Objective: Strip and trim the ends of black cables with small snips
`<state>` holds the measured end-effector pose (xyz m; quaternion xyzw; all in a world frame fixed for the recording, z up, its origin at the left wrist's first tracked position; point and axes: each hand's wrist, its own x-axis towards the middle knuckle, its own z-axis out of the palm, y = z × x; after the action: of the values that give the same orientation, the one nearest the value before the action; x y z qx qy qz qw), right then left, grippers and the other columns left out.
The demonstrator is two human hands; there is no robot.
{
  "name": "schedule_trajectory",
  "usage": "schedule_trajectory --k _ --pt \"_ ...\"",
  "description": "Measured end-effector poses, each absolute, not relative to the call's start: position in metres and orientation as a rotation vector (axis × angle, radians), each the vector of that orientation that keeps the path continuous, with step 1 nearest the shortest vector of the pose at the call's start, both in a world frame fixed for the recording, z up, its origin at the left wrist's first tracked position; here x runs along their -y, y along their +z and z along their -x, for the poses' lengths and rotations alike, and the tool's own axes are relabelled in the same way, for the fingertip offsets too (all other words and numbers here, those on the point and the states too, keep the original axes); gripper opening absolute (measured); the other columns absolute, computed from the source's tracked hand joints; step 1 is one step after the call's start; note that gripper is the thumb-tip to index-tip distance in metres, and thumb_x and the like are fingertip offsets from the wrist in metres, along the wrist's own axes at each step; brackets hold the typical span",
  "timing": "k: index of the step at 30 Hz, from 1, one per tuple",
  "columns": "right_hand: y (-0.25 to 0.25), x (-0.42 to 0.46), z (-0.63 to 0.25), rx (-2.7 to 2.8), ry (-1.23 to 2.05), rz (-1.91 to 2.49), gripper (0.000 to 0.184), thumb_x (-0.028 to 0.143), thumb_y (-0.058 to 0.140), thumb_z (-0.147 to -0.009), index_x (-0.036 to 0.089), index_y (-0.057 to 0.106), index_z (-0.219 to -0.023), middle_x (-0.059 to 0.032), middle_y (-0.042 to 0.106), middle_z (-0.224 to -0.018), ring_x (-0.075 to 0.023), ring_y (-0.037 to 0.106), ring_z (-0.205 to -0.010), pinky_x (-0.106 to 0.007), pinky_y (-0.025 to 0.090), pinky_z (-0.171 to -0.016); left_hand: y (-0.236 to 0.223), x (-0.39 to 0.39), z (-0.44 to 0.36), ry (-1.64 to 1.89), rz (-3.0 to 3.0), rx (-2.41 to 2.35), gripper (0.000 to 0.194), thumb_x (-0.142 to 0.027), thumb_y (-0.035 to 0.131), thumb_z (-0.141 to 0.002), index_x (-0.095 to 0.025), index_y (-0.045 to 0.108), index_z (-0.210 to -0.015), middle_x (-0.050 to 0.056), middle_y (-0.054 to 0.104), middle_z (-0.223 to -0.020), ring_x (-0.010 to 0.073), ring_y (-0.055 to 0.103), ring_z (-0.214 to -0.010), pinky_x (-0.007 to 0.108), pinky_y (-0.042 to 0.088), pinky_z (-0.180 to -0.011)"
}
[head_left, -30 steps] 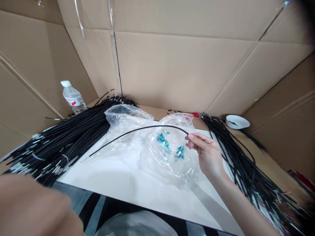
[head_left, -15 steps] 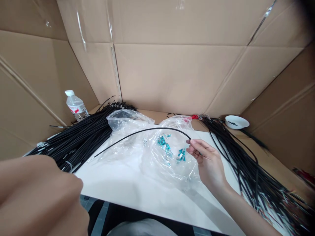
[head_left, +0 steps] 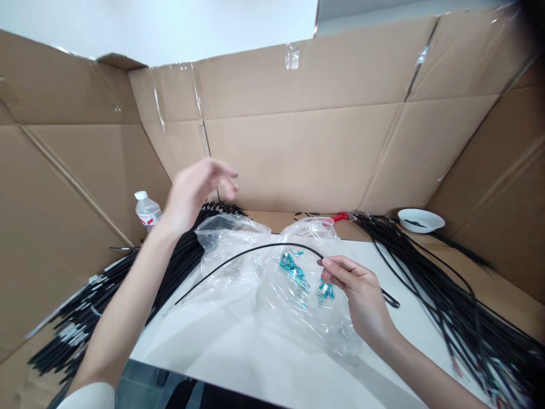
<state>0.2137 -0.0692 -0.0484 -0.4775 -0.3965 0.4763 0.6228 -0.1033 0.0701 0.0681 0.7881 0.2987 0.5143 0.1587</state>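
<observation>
My right hand point(head_left: 360, 298) pinches one black cable point(head_left: 251, 251) near its end; the cable arcs leftward over a clear plastic bag point(head_left: 298, 289) holding several small teal connectors point(head_left: 293, 270). My left hand point(head_left: 198, 190) hovers in the air above the left heap of black cables point(head_left: 128, 272), fingers loosely curled and apart, holding nothing. A second clear bag point(head_left: 227, 233) lies just behind the arc of the cable.
A white sheet point(head_left: 238, 346) covers the table. A second bundle of black cables point(head_left: 447, 289) fans out at the right. A water bottle point(head_left: 147, 210) stands at back left, a small white bowl point(head_left: 422, 220) at back right. Cardboard walls point(head_left: 298, 153) enclose the workspace.
My left arm has risen from the near left edge, and the hand is now up over the left cable heap. The view tilted up. My right hand kept hold of the cable.
</observation>
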Motion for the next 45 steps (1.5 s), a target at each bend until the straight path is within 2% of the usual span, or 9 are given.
schedule_trajectory --k 4,8,12,19,28,32,35,39,45 --pt "-0.045 0.068 -0.212 0.957 1.108 1.127 0.034 0.052 0.084 -0.064 0.02 0.074 -0.069 -0.0012 0.063 -0.061 -0.0166 0.053 -0.065 -0.032 0.042 -0.07 0.054 -0.13 0.112 0.909 -2.353 -1.229 0.049 -0.054 0.066 -0.092 -0.014 0.064 -0.119 0.013 0.068 -0.117 0.0286 0.061 -0.115 0.048 0.046 -0.108" --pt "-0.038 0.069 -0.214 1.008 1.105 1.176 0.037 0.056 0.079 -0.065 0.021 0.072 -0.064 -0.0025 0.062 -0.06 -0.0194 0.054 -0.069 -0.033 0.041 -0.071 0.03 -0.175 0.131 0.263 -2.301 -1.356 0.035 -0.041 0.067 -0.095 -0.013 0.065 -0.116 0.009 0.068 -0.11 0.0219 0.068 -0.098 0.044 0.057 -0.092" --pt "-0.033 0.071 -0.217 1.036 1.117 1.178 0.038 0.058 0.077 -0.065 0.021 0.069 -0.059 -0.0031 0.061 -0.06 -0.0207 0.055 -0.071 -0.033 0.04 -0.072 0.024 -0.193 0.142 0.033 -2.304 -1.336 0.036 -0.039 0.064 -0.097 -0.013 0.063 -0.122 0.009 0.067 -0.114 0.0229 0.067 -0.102 0.044 0.058 -0.093" --pt "-0.029 0.071 -0.215 1.083 1.07 1.181 0.036 0.056 0.073 -0.073 0.022 0.07 -0.061 -0.0021 0.061 -0.061 -0.02 0.055 -0.07 -0.033 0.039 -0.072 0.055 -0.224 0.107 0.151 -2.468 -1.258 0.036 -0.037 0.068 -0.094 -0.014 0.066 -0.122 0.01 0.066 -0.126 0.0274 0.062 -0.119 0.051 0.046 -0.111" --pt "-0.029 0.053 -0.211 1.06 0.967 1.114 0.033 0.052 0.076 -0.072 0.02 0.072 -0.066 -0.0018 0.064 -0.059 -0.0183 0.057 -0.063 -0.033 0.043 -0.069 0.058 -0.249 0.05 0.377 -2.528 -1.285 0.036 -0.032 0.071 -0.092 -0.014 0.064 -0.123 0.013 0.062 -0.133 0.0285 0.059 -0.124 0.054 0.046 -0.11" --pt "-0.035 0.048 -0.214 1.161 0.938 1.134 0.034 0.052 0.075 -0.075 0.019 0.071 -0.068 -0.0032 0.067 -0.062 -0.0195 0.06 -0.065 -0.032 0.045 -0.067 0.058 -0.197 0.04 0.67 -2.546 -1.218 0.045 -0.026 0.063 -0.093 -0.013 0.057 -0.135 0.016 0.055 -0.145 0.0282 0.05 -0.137 0.045 0.039 -0.117" --pt "-0.041 0.04 -0.219 1.268 0.868 1.179 0.032 0.05 0.07 -0.082 0.019 0.072 -0.072 -0.0034 0.07 -0.068 -0.02 0.063 -0.069 -0.032 0.045 -0.068 0.042 -0.127 0.021 0.805 -2.58 -1.097 0.038 -0.036 0.041 -0.105 -0.015 0.059 -0.132 0.012 0.064 -0.134 0.0221 0.063 -0.121 0.04 0.048 -0.107" --pt "-0.046 0.022 -0.228 1.415 0.698 1.194 0.027 0.044 0.066 -0.089 0.02 0.074 -0.079 -0.0027 0.073 -0.076 -0.0203 0.066 -0.075 -0.032 0.046 -0.071 0.007 -0.057 -0.016 0.714 -3.045 -0.842 0.037 -0.047 0.049 -0.103 -0.02 0.064 -0.122 0.008 0.072 -0.116 0.0251 0.067 -0.106 0.039 0.054 -0.09" --pt "-0.044 0.011 -0.245 1.477 0.726 1.109 0.023 0.042 0.07 -0.086 0.02 0.077 -0.092 -0.0039 0.077 -0.08 -0.0214 0.069 -0.076 -0.034 0.049 -0.073 -0.024 -0.053 -0.047 0.871 -3.173 -0.763 0.028 -0.028 0.042 -0.106 -0.017 0.065 -0.116 0.008 0.071 -0.104 0.0233 0.064 -0.091 0.036 0.05 -0.079"
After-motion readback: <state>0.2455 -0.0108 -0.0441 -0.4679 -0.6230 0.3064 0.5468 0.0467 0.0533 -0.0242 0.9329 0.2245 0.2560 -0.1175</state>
